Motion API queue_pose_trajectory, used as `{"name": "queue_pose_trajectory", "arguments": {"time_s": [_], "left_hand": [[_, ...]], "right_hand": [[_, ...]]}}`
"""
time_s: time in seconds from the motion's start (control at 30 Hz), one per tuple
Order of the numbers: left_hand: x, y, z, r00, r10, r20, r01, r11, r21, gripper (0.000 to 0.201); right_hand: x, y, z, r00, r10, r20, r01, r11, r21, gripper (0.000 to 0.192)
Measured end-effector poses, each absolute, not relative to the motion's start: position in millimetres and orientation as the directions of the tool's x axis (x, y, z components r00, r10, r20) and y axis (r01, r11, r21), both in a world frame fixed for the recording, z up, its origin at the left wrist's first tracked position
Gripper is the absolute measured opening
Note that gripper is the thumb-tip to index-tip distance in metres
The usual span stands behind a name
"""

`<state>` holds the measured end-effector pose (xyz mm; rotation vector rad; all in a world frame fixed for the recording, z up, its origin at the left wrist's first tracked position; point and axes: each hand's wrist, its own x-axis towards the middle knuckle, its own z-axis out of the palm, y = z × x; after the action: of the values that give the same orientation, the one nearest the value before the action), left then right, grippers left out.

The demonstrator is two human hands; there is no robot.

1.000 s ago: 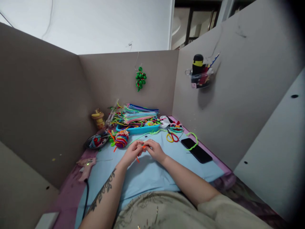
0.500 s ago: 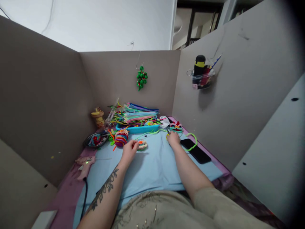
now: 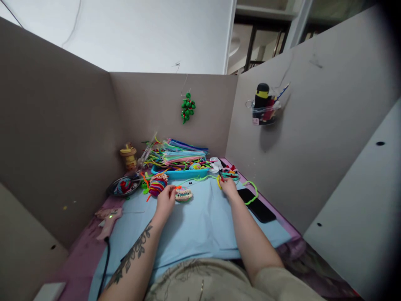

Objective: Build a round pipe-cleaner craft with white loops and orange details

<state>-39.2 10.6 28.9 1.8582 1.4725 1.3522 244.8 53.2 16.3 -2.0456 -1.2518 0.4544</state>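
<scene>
My left hand (image 3: 166,200) is closed in a pinch at an orange piece of pipe cleaner (image 3: 178,187). Just right of those fingers is a small cream and green pipe-cleaner figure (image 3: 184,195); whether the orange piece is joined to it I cannot tell. My right hand (image 3: 229,187) is closed round yellow-handled scissors (image 3: 219,182), their tips pointing away from me. A light green pipe cleaner (image 3: 202,178) runs across the cloth between the hands. Beyond the right hand sits a multicoloured pipe-cleaner piece (image 3: 231,173).
A blue tray (image 3: 184,173) heaped with pipe cleaners (image 3: 184,155) stands at the back. Left are a striped ball-like piece (image 3: 157,185), a dark bowl (image 3: 117,188) and a pink glue gun (image 3: 110,221). A black phone (image 3: 258,207) lies right. Grey partitions (image 3: 150,108) enclose the table.
My left hand has shifted slightly left and nearer me, uncovering more of the cream figure. My right hand stays near the same spot with the scissors. The whole view has tilted a little.
</scene>
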Motion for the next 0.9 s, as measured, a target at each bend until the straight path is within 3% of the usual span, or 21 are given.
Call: {"name": "queue_pose_trajectory", "arguments": {"time_s": [0.13, 0.17, 0.23, 0.3, 0.4, 0.47, 0.63, 0.9], "left_hand": [[-43, 15, 25, -0.108, 0.909, 0.403, 0.341, -0.346, 0.874, 0.031], [-43, 16, 24, -0.128, 0.908, 0.399, 0.307, -0.346, 0.886, 0.032], [-45, 17, 25, -0.175, 0.897, 0.407, 0.257, -0.357, 0.898, 0.033], [-48, 16, 26, -0.223, 0.870, 0.440, 0.254, -0.384, 0.888, 0.034], [-53, 13, 31, -0.271, 0.810, 0.521, 0.346, -0.423, 0.838, 0.031], [-56, 11, 33, -0.280, 0.769, 0.574, 0.429, -0.435, 0.792, 0.028], [-58, 6, 35, -0.208, 0.692, 0.691, 0.576, -0.485, 0.659, 0.023], [-51, 2, 34, -0.036, 0.594, 0.804, 0.612, -0.623, 0.487, 0.016]], "right_hand": [[202, 39, 21, 0.278, 0.958, 0.071, 0.465, -0.070, -0.882, 0.024], [189, 34, 21, 0.165, 0.984, 0.068, 0.289, 0.017, -0.957, 0.028], [162, 21, 20, -0.115, 0.990, 0.082, 0.021, 0.085, -0.996, 0.033], [139, 9, 15, -0.359, 0.931, 0.065, -0.047, 0.051, -0.998, 0.042], [115, -4, 2, -0.597, 0.797, 0.095, -0.071, 0.065, -0.995, 0.063], [108, -8, -6, -0.634, 0.768, 0.095, -0.059, 0.074, -0.996, 0.070], [105, -10, -11, -0.556, 0.830, -0.043, 0.078, 0.000, -0.997, 0.060], [101, -11, -4, -0.457, 0.886, -0.076, 0.072, -0.048, -0.996, 0.057]]}}
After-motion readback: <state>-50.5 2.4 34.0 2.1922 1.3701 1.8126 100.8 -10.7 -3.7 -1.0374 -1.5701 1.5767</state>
